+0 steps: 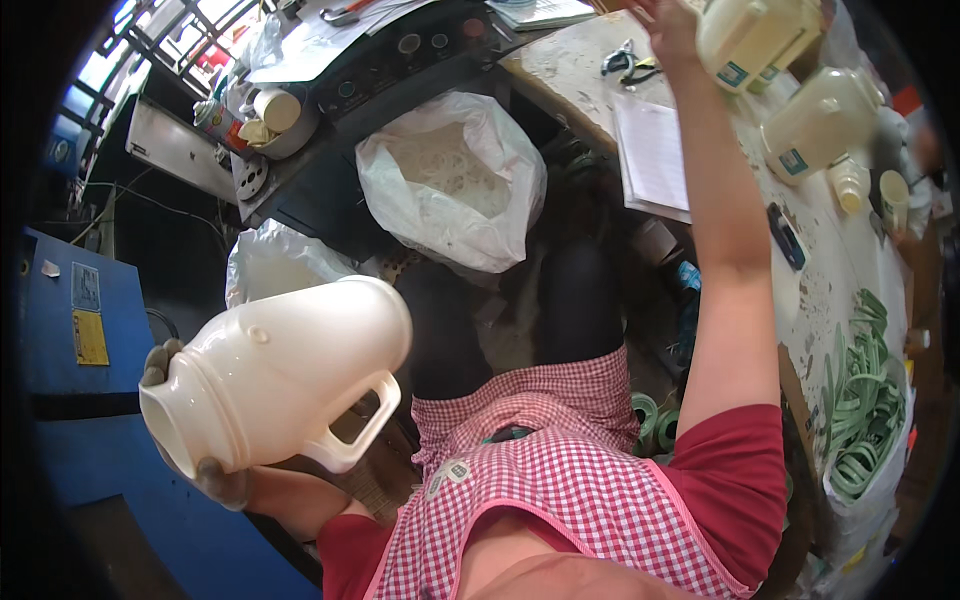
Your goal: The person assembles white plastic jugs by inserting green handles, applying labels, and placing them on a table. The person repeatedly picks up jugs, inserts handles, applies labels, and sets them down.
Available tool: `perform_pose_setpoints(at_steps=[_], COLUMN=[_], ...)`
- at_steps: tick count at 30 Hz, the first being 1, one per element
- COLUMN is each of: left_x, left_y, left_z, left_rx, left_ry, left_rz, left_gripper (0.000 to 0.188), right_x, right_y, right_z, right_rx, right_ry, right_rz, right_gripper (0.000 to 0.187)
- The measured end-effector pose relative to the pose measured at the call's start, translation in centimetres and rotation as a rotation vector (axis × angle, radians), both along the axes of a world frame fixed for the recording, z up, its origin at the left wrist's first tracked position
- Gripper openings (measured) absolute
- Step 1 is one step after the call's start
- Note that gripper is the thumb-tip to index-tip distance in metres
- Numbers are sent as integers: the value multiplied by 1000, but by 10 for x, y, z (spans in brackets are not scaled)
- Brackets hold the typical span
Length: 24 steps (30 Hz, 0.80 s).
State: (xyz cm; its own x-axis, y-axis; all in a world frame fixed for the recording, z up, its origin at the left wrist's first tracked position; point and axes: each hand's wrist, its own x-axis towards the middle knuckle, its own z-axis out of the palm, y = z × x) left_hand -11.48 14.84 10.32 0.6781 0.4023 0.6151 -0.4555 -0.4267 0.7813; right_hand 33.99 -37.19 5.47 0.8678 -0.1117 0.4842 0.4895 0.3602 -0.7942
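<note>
My left hand (224, 484), in a greyish glove, is closed around the wide neck of a cream plastic jug body (285, 350). The jug lies tilted on its side to the left of my lap, its open mouth toward the left and its loop handle toward me. My right hand (668, 25) is stretched far forward over the worktable at the upper edge. Its visible fingers are apart with nothing seen in them, and part of the hand is cut off. Close to its right stand cream jugs with labels (742, 45). Pliers (628, 65) lie to its left.
A white sack (450, 190) with pale rings is ahead of my knees. The worktable (815, 290) at right bears a sheaf of paper (650, 150), a dark box cutter (787, 237) and another jug (820, 125). Green strips (865, 400) fill a bag; a blue cabinet (80, 310) stands left.
</note>
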Motion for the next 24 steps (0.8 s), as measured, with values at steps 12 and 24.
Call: perform_pose_setpoints(at_steps=[12,24], left_x=[9,13], left_y=[37,28], left_z=[-60,-69], left_rx=[71,123], left_ry=[239,318], left_rz=[116,22], left_gripper=[89,80], right_x=[-63,-120], right_y=[267,242], right_z=[-299,-210], right_rx=[-1682,-1479], right_ry=[-37,-89], right_rz=[-184,-91], right_gripper=[18,18])
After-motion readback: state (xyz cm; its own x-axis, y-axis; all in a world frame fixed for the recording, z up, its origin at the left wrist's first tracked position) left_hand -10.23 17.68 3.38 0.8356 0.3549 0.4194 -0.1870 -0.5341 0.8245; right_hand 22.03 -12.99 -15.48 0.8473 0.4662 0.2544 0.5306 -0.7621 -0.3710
